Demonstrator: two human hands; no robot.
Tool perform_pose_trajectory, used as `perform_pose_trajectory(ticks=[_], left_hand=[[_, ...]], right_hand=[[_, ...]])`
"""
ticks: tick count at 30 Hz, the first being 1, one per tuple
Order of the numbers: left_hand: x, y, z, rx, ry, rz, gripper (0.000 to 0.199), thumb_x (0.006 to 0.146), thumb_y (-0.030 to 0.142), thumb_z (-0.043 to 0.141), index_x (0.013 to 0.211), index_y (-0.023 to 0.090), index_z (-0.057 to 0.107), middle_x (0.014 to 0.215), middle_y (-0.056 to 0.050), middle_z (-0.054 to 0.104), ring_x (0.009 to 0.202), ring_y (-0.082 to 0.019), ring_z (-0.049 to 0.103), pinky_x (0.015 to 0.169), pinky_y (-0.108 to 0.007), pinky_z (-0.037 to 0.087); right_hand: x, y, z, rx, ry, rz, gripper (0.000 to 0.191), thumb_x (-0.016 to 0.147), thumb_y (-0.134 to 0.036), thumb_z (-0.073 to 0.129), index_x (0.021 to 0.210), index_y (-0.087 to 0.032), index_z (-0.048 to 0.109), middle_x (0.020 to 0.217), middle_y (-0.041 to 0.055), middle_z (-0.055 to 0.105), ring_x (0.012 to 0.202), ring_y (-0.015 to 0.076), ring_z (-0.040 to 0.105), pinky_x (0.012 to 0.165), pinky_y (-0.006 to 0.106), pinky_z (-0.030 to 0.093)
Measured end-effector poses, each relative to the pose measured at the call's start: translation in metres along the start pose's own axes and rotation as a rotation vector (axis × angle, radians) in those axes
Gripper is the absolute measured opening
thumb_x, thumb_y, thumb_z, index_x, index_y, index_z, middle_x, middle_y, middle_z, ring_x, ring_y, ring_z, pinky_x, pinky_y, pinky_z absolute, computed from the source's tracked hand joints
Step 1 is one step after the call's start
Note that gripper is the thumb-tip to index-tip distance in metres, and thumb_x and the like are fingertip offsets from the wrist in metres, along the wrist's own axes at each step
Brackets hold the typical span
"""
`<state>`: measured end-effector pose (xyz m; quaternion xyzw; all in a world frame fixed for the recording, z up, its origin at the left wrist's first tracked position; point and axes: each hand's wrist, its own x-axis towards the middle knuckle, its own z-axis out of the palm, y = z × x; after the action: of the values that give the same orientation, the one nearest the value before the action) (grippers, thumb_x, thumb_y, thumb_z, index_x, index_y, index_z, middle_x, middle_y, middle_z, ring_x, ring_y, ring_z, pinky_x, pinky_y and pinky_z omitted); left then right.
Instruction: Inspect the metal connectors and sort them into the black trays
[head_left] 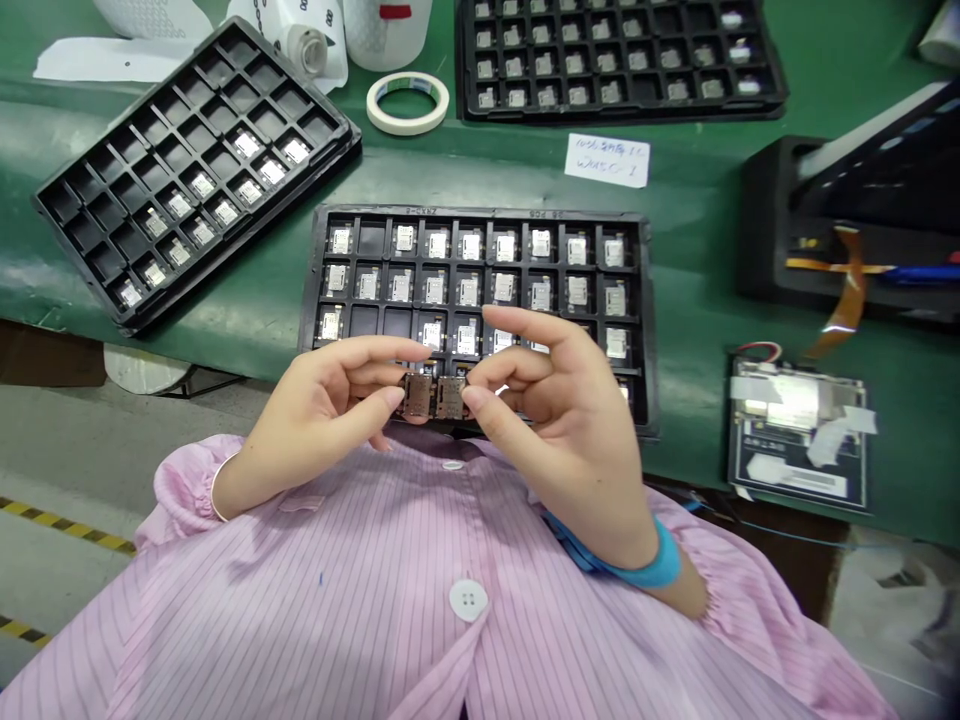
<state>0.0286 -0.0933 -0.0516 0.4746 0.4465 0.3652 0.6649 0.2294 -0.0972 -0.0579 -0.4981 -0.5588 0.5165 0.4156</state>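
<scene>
Now, at the centre of the dial, two small boards are being held up over the near edge of the middle tray (480, 212). The left board (417, 398) is pinched in the grip of the left hand (337, 405); the right board (451, 399) is pinched by the right hand (574, 410), thumb and finger on each. Brown faces are shown, side by side; whether the edges touch cannot be told. Neither has been set in a pocket, so this pair is judged unfinished.

And the middle tray is well stocked! One bare pocket is spotted at ten o'clock, two more near nine; much of the nearest row is hidden by the hands, so no full count can be given. At ten o'clock the left tray (195, 135) is only part filled, while at one the far tray (622, 112) is mostly filled.

All is carried on a green counter (694, 200). Tape (408, 127) is seen towards twelve, a handwritten label (607, 160) at one, a black box (759, 220) at two, an opened device (739, 430) at three. Grey floor (67, 440) is glimpsed at nine, striped yellow and black towards eight.
</scene>
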Motion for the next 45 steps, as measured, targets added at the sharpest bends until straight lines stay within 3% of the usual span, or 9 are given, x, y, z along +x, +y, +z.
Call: perform_pose_trajectory(ticks=[9, 14, 18, 21, 23, 28, 32, 38, 45], left_hand=[[0.011, -0.003, 0.003, 0.064, 0.082, -0.008, 0.024, 0.088, 0.022, 0.071, 0.111, 0.018, 0.07, 0.086, -0.003, 0.075, 0.075, -0.016, 0.073, 0.048, -0.017, 0.057], [0.032, -0.008, -0.016, 0.39, 0.409, 0.117, 0.021, 0.086, 0.023, 0.069, 0.105, 0.016, 0.073, 0.095, -0.006, 0.075, 0.078, -0.018, 0.074, 0.06, -0.023, 0.061], [0.049, -0.011, -0.021, 0.788, 0.531, 0.195, 0.02, 0.084, 0.018, 0.067, 0.101, 0.017, 0.076, 0.086, -0.003, 0.076, 0.076, -0.017, 0.069, 0.076, -0.032, 0.057], [0.055, -0.014, -0.02, 0.949, 0.497, 0.149, 0.02, 0.085, 0.016, 0.064, 0.1, 0.017, 0.077, 0.083, -0.003, 0.075, 0.074, -0.018, 0.066, 0.079, -0.035, 0.054], [0.055, -0.016, -0.021, 0.995, 0.477, 0.137, 0.019, 0.085, 0.015, 0.064, 0.1, 0.017, 0.076, 0.085, -0.003, 0.074, 0.076, -0.019, 0.066, 0.08, -0.036, 0.053], [0.049, -0.017, -0.019, 1.127, 0.433, 0.186, 0.016, 0.089, 0.018, 0.063, 0.101, 0.017, 0.072, 0.101, -0.008, 0.067, 0.096, -0.025, 0.062, 0.088, -0.041, 0.049], [0.054, -0.017, 0.002, 1.127, 0.273, 0.228, 0.01, 0.09, 0.016, 0.064, 0.097, 0.019, 0.069, 0.102, -0.008, 0.062, 0.099, -0.024, 0.059, 0.088, -0.039, 0.048], [0.073, -0.017, 0.023, 1.22, 0.167, 0.043, 0.016, 0.089, 0.017, 0.065, 0.105, 0.014, 0.064, 0.107, -0.01, 0.059, 0.087, -0.023, 0.059, 0.075, -0.037, 0.046], [0.07, -0.016, 0.02, 1.214, 0.155, 0.062, 0.012, 0.089, 0.016, 0.066, 0.098, 0.016, 0.059, 0.105, -0.008, 0.06, 0.085, -0.022, 0.059, 0.071, -0.034, 0.043]], right_hand=[[0.004, 0.007, 0.003, 0.005, 0.021, 0.001, 0.042, 0.089, -0.019, 0.061, 0.127, -0.026, 0.047, 0.077, -0.0012, 0.061, 0.064, 0.0174, 0.058, 0.05, 0.032, 0.043], [0.035, 0.02, 0.002, -0.303, 0.157, -0.078, 0.04, 0.085, -0.017, 0.061, 0.124, -0.021, 0.051, 0.076, -0.0017, 0.064, 0.06, 0.0166, 0.056, 0.055, 0.033, 0.043], [0.059, 0.027, 0.022, -0.528, 0.094, -0.047, 0.042, 0.084, -0.013, 0.06, 0.125, -0.015, 0.052, 0.079, -0.0003, 0.069, 0.065, 0.0185, 0.06, 0.061, 0.034, 0.043], [0.065, 0.027, 0.038, -0.641, 0.034, -0.024, 0.044, 0.085, -0.01, 0.058, 0.129, -0.013, 0.053, 0.083, 0.0009, 0.07, 0.071, 0.0206, 0.063, 0.063, 0.034, 0.042], [0.064, 0.026, 0.037, -0.673, 0.032, -0.026, 0.042, 0.087, -0.013, 0.06, 0.129, -0.014, 0.054, 0.084, 0.0013, 0.07, 0.073, 0.0216, 0.064, 0.065, 0.035, 0.042], [0.055, 0.029, -0.014, -0.648, 0.203, -0.085, 0.028, 0.087, -0.015, 0.061, 0.115, -0.018, 0.06, 0.09, 0.0058, 0.068, 0.076, 0.0229, 0.062, 0.068, 0.037, 0.045], [0.05, 0.034, -0.044, -0.766, 0.07, -0.102, 0.011, 0.082, -0.013, 0.065, 0.088, -0.021, 0.063, 0.085, 0.0059, 0.062, 0.076, 0.0232, 0.058, 0.073, 0.04, 0.046], [0.049, 0.034, -0.023, -0.881, -0.046, -0.021, 0.012, 0.085, -0.013, 0.062, 0.095, -0.017, 0.064, 0.096, 0.01, 0.057, 0.087, 0.0267, 0.059, 0.073, 0.038, 0.045], [0.047, 0.034, -0.017, -0.849, -0.014, -0.005, 0.013, 0.084, -0.009, 0.061, 0.09, -0.02, 0.057, 0.101, 0.0091, 0.057, 0.087, 0.0249, 0.059, 0.069, 0.035, 0.043]])
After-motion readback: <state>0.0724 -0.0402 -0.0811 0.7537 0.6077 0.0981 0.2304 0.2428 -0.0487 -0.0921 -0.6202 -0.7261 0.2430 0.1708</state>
